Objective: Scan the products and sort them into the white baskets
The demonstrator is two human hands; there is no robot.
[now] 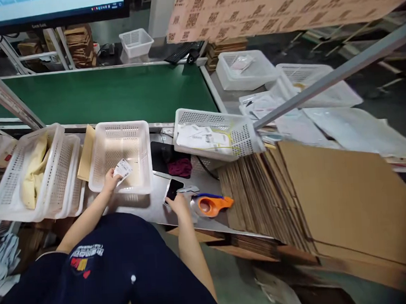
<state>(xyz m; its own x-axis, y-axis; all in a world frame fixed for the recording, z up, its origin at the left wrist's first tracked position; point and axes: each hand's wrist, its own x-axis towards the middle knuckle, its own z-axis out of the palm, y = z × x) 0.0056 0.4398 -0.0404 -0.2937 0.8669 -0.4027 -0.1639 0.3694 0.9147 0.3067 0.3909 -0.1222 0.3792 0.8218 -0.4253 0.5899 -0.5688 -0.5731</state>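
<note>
My left hand [112, 179] pinches a white printed label [123, 170] with a barcode, over the near side of a white perforated basket [146, 160]. The basket's light floor shows beneath. My right hand [179, 205] is closed at the lower edge of a dark-screened smartphone [174, 189], low over the metal table; some of its fingers are hidden. A grey-white tool [190, 189], its kind unclear, lies against the phone's right side. Just right of that hand is an orange tape dispenser [209, 206] with a blue strip along its top.
Nested white baskets [62, 179], a yellow packet [35, 176] inside, stand left. A basket of labels [202, 138] sits beyond my right hand, near a maroon cloth [179, 167]. Flattened cardboard [346, 198] fills the right. Behind runs a green conveyor [117, 93]; a metal bar [322, 80] slants across.
</note>
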